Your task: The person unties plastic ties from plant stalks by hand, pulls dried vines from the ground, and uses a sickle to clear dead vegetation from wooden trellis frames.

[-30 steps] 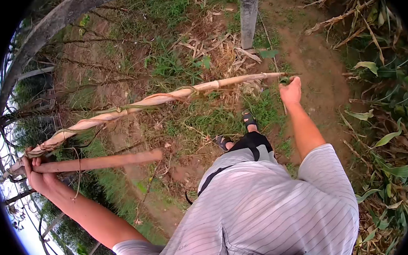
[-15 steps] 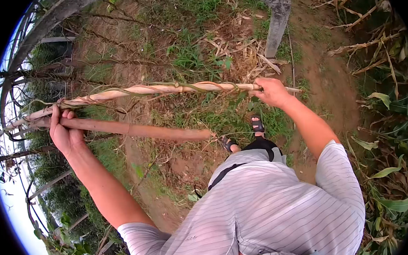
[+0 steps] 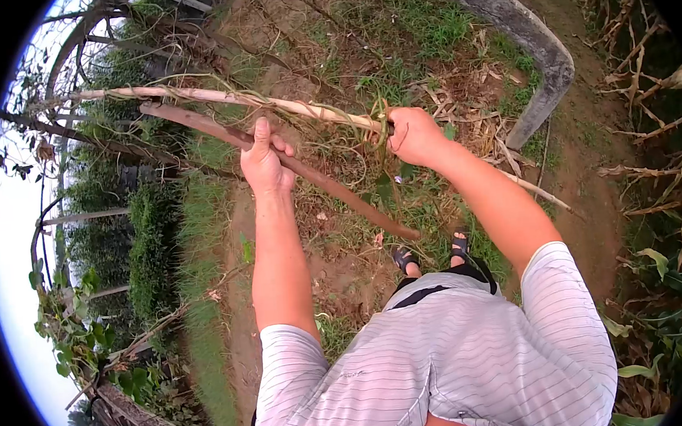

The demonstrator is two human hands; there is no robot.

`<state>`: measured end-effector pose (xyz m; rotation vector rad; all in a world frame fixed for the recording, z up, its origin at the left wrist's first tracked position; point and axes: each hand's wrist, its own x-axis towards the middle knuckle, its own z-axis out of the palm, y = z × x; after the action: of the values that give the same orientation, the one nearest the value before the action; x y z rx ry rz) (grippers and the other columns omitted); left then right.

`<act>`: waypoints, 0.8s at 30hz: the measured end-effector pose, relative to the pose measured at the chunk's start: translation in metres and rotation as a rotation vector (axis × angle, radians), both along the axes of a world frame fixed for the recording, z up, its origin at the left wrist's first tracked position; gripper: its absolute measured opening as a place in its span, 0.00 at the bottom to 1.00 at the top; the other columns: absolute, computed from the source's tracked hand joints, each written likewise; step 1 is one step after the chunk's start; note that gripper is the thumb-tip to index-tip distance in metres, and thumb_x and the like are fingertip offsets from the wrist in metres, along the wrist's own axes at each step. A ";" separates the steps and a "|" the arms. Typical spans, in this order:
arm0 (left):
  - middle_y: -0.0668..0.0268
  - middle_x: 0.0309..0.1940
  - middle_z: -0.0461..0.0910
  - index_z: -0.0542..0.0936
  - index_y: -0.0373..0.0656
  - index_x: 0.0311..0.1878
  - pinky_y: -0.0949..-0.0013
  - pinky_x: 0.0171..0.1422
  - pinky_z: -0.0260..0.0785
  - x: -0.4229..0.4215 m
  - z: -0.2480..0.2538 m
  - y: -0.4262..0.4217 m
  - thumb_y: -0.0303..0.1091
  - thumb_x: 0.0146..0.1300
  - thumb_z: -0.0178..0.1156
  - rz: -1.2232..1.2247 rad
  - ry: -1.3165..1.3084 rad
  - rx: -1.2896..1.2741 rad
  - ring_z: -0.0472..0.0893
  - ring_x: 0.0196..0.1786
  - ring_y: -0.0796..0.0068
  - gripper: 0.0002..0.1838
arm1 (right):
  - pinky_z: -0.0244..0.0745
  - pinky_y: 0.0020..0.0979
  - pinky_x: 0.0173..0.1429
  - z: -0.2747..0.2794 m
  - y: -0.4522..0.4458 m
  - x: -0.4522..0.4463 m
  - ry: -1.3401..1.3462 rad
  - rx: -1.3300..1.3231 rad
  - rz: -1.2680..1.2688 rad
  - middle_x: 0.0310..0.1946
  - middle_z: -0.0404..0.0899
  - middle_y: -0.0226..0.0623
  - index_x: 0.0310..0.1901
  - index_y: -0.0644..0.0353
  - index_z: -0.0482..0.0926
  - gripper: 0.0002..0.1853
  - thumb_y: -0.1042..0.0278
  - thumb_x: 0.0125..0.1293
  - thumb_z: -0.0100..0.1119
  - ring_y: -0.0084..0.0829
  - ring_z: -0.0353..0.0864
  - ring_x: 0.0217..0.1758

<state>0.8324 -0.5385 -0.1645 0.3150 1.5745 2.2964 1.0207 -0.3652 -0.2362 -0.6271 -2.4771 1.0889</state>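
My left hand (image 3: pixel 266 159) is closed round a flat reddish-brown wooden stick (image 3: pixel 338 191), its thumb raised along it. The stick slants from upper left down toward my feet. Just above it runs a long pale pole (image 3: pixel 217 96) with thin green and brown vines (image 3: pixel 268 104) twisted round it. My right hand (image 3: pixel 414 137) grips this pole and some vine near its right part, and the pole's thin end comes out below my wrist. The stick's upper end lies close beside the pole; whether they touch I cannot tell.
A bent grey concrete post (image 3: pixel 547 68) stands at the upper right. Dry and green corn plants (image 3: pixel 657 147) line the right side. Tangled vines and a frame (image 3: pixel 74 65) fill the upper left, with shrubs (image 3: pixel 152 248) below. Grass and dry husks lie on the ground near my sandals (image 3: pixel 458 245).
My left hand has come off the pole and moved right, still holding the wooden stick. My right hand has moved from the pole's thin end leftward along it. The view has shifted left.
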 end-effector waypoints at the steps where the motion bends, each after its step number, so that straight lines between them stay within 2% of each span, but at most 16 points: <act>1: 0.69 0.24 0.72 0.75 0.41 0.42 0.71 0.24 0.68 -0.005 -0.004 -0.016 0.38 0.64 0.71 0.020 0.016 0.010 0.73 0.24 0.77 0.16 | 0.77 0.47 0.44 0.010 0.001 -0.007 -0.125 0.024 -0.006 0.33 0.82 0.54 0.36 0.65 0.80 0.09 0.71 0.54 0.61 0.55 0.82 0.39; 6: 0.68 0.25 0.73 0.74 0.41 0.40 0.71 0.24 0.68 -0.009 -0.027 -0.108 0.37 0.68 0.66 0.310 0.068 -0.170 0.73 0.22 0.77 0.12 | 0.78 0.46 0.43 0.006 0.011 -0.031 -0.097 -0.012 0.092 0.31 0.82 0.52 0.36 0.65 0.80 0.12 0.69 0.52 0.66 0.53 0.82 0.38; 8: 0.68 0.25 0.74 0.75 0.40 0.41 0.70 0.25 0.68 0.009 -0.036 -0.138 0.37 0.69 0.65 0.333 0.096 -0.186 0.73 0.22 0.77 0.11 | 0.77 0.46 0.42 0.010 0.009 -0.042 -0.081 0.008 0.134 0.30 0.81 0.51 0.35 0.64 0.79 0.10 0.70 0.53 0.66 0.52 0.83 0.38; 9: 0.67 0.26 0.75 0.76 0.39 0.43 0.70 0.25 0.69 0.019 -0.038 -0.146 0.37 0.70 0.64 0.333 0.115 -0.206 0.74 0.22 0.77 0.11 | 0.76 0.44 0.40 0.002 0.009 -0.054 -0.035 0.015 0.182 0.28 0.80 0.51 0.35 0.63 0.79 0.09 0.69 0.55 0.64 0.49 0.81 0.33; 10: 0.67 0.26 0.75 0.76 0.39 0.43 0.70 0.25 0.69 0.031 -0.038 -0.152 0.37 0.70 0.64 0.362 0.120 -0.194 0.74 0.22 0.77 0.11 | 0.76 0.44 0.40 0.000 0.005 -0.070 -0.027 0.028 0.209 0.28 0.80 0.51 0.35 0.63 0.79 0.09 0.69 0.55 0.64 0.49 0.81 0.33; 11: 0.67 0.26 0.76 0.77 0.38 0.44 0.71 0.26 0.68 0.043 -0.039 -0.155 0.36 0.69 0.64 0.245 0.113 -0.173 0.73 0.22 0.78 0.11 | 0.75 0.43 0.39 -0.001 0.001 -0.088 -0.051 -0.226 0.192 0.27 0.79 0.51 0.35 0.63 0.79 0.09 0.68 0.56 0.63 0.48 0.79 0.31; 13: 0.68 0.25 0.77 0.80 0.36 0.45 0.72 0.27 0.68 0.065 -0.036 -0.153 0.36 0.69 0.65 0.097 0.123 -0.188 0.73 0.23 0.79 0.12 | 0.74 0.39 0.38 0.031 -0.020 -0.107 -0.183 -0.429 0.140 0.25 0.78 0.52 0.36 0.64 0.81 0.10 0.65 0.59 0.60 0.44 0.74 0.27; 14: 0.69 0.24 0.77 0.81 0.36 0.46 0.73 0.28 0.67 0.076 -0.033 -0.146 0.36 0.68 0.66 0.063 0.140 -0.223 0.73 0.23 0.80 0.12 | 0.74 0.39 0.38 0.039 -0.031 -0.110 -0.176 -0.415 0.168 0.25 0.78 0.52 0.36 0.64 0.81 0.10 0.65 0.59 0.60 0.44 0.74 0.27; 16: 0.69 0.22 0.75 0.80 0.37 0.43 0.73 0.29 0.66 0.112 -0.034 -0.124 0.35 0.67 0.67 0.045 0.092 -0.304 0.73 0.23 0.79 0.11 | 0.75 0.39 0.41 0.053 -0.054 -0.118 0.071 -0.185 0.292 0.28 0.80 0.54 0.38 0.64 0.83 0.11 0.65 0.59 0.60 0.46 0.78 0.30; 21: 0.71 0.20 0.74 0.81 0.36 0.41 0.74 0.26 0.64 0.141 -0.075 -0.068 0.42 0.63 0.71 0.063 0.075 -0.314 0.72 0.22 0.81 0.18 | 0.76 0.40 0.43 0.066 -0.068 -0.124 -0.037 -0.155 0.246 0.32 0.82 0.55 0.39 0.63 0.84 0.13 0.66 0.54 0.65 0.51 0.84 0.37; 24: 0.71 0.21 0.75 0.81 0.37 0.41 0.73 0.26 0.64 0.127 -0.073 -0.043 0.47 0.61 0.73 0.114 0.006 -0.133 0.73 0.22 0.80 0.21 | 0.77 0.41 0.43 0.068 -0.072 -0.105 -0.019 -0.160 0.241 0.31 0.82 0.55 0.38 0.64 0.83 0.12 0.67 0.53 0.65 0.50 0.84 0.35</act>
<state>0.9592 -0.5812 -0.2378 0.2041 1.7804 2.2606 0.9157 -0.4372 -0.1679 -0.3903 -2.5490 1.3865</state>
